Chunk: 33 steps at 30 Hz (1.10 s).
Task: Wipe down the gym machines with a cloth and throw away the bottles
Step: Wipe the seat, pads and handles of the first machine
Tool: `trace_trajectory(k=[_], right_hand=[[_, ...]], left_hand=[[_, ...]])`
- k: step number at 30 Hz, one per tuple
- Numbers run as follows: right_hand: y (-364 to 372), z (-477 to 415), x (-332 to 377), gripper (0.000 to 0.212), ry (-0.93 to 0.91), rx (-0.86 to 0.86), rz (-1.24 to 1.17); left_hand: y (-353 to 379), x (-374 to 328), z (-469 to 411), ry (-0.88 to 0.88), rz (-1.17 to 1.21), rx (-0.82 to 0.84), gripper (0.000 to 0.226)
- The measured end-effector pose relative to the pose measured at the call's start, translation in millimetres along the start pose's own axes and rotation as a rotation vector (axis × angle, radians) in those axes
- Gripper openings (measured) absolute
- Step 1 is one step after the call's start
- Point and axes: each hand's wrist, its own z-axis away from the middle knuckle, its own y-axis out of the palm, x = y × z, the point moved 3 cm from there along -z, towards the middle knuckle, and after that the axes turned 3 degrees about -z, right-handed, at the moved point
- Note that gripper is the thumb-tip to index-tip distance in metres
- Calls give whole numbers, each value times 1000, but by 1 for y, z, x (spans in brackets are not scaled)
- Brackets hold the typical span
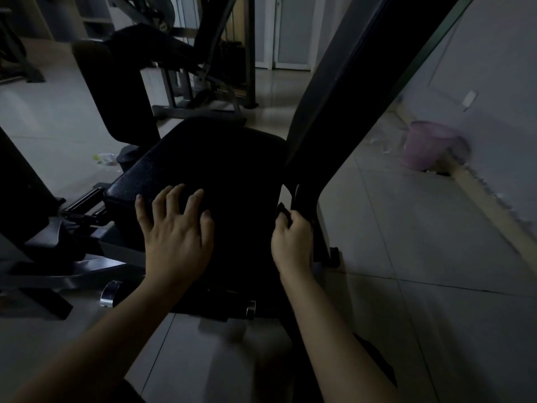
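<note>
Two jobs: our left hand [177, 231] lies spread on the seat [218, 158] (for balance, we judge) while our right hand [292, 239] pinches a dark cloth [283, 212] against the backrest [343, 112].

Dim room, pale tiled floor [406, 228], grey wall [494, 68]

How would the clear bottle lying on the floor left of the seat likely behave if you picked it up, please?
The clear bottle looks see-through and empty, so probably very light. It seems thin plastic, so it may crumple under a firm grip. Lying on smooth tiles, it could roll or skid if nudged.
</note>
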Motion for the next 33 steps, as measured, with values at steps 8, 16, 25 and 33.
trace_trajectory(k=[8,16,25,33], right_hand=[[-5,36,-6,27,-54,62,-37],[2,-32,-3,45,158,-56,-222],[7,27,-20,26,30,-90,-176],[16,-55,-2,29,89,-67,-173]], left_hand=[[1,1,0,4,13,-9,51],[1,0,-1,-1,-2,-13,51],[3,1,0,-5,-21,-18,50],[1,-1,0,-10,-26,-15,51]])
